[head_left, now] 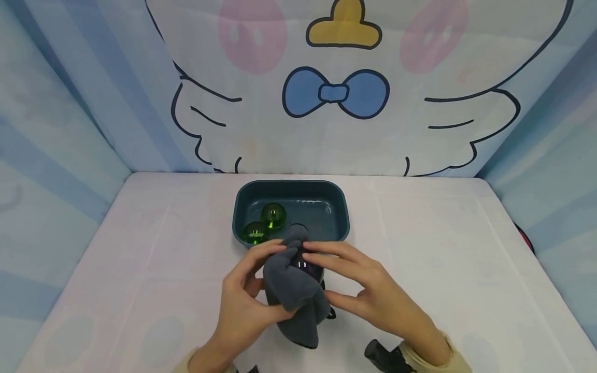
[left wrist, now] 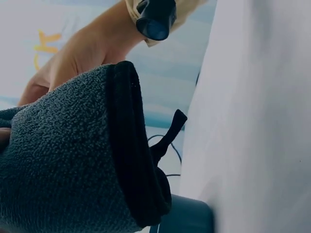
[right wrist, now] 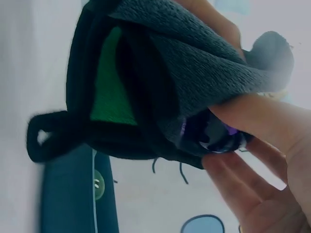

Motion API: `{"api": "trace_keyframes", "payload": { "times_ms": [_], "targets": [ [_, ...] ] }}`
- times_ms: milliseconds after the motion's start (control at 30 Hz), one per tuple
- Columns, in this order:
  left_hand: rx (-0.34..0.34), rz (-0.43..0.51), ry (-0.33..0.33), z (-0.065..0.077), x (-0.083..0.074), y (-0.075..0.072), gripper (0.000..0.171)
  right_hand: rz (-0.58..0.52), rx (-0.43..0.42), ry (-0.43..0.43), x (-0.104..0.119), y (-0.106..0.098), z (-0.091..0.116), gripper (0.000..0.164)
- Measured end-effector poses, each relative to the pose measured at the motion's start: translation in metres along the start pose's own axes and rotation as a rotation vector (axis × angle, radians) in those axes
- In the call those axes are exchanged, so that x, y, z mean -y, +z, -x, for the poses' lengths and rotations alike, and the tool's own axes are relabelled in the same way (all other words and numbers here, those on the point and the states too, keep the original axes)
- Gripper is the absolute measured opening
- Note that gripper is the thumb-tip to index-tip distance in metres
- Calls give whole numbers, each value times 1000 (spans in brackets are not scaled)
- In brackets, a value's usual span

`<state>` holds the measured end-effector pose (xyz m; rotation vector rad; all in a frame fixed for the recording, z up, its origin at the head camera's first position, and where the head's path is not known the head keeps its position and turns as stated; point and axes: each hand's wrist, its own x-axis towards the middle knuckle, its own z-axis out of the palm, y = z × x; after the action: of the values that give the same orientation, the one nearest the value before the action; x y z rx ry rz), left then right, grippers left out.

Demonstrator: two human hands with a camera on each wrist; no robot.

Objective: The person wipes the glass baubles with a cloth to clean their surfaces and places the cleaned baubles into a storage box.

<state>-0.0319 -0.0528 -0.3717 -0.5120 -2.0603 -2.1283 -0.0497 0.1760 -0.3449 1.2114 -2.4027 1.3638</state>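
A grey towelling cloth (head_left: 289,282) with a black border is bunched around a dark purple glassy ball (head_left: 306,266), above the table at the near side of the tray. My left hand (head_left: 244,295) grips the cloth from the left, thumb across its front. From the right, my right hand (head_left: 373,285) holds the ball, its fingers and thumb around the exposed side. In the right wrist view the ball (right wrist: 214,133) shows purple glints below a cloth fold. The cloth's green inner face (right wrist: 114,87) and black hanging loop (right wrist: 46,133) also show there. Much of the ball is hidden by cloth.
Beyond the hands stands a dark teal tray (head_left: 322,215) with two green glassy balls, one ball (head_left: 273,215) behind the other ball (head_left: 255,233), at its left. A white cloth covers the table (head_left: 420,248). Printed curtains (head_left: 336,145) enclose the back and sides.
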Motion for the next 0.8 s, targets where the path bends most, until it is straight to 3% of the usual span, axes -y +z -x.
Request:
{"api": "trace_keyframes", "payload": {
  "times_ms": [133, 233, 400, 600, 667, 800],
  "targets": [
    [6, -1, 6, 0, -1, 0, 71, 10, -33, -78, -3, 3, -2, 47],
    [19, 11, 13, 2, -1, 1, 71, 33, -44, -88, -1, 2, -2, 48],
    [34, 24, 16, 4, -2, 4, 73, -32, -53, 45, 2, 0, 0, 62],
    [39, -4, 67, 3, -5, 2, 72, -219, -39, 326, 2, 5, -1, 44],
    [34, -17, 69, 3, -6, 2, 71, -241, -23, 360, 1, 6, -1, 43],
    [17, -29, 57, 2, -6, 1, 69, -216, -25, 330, 2, 5, -2, 46]
  ]
}}
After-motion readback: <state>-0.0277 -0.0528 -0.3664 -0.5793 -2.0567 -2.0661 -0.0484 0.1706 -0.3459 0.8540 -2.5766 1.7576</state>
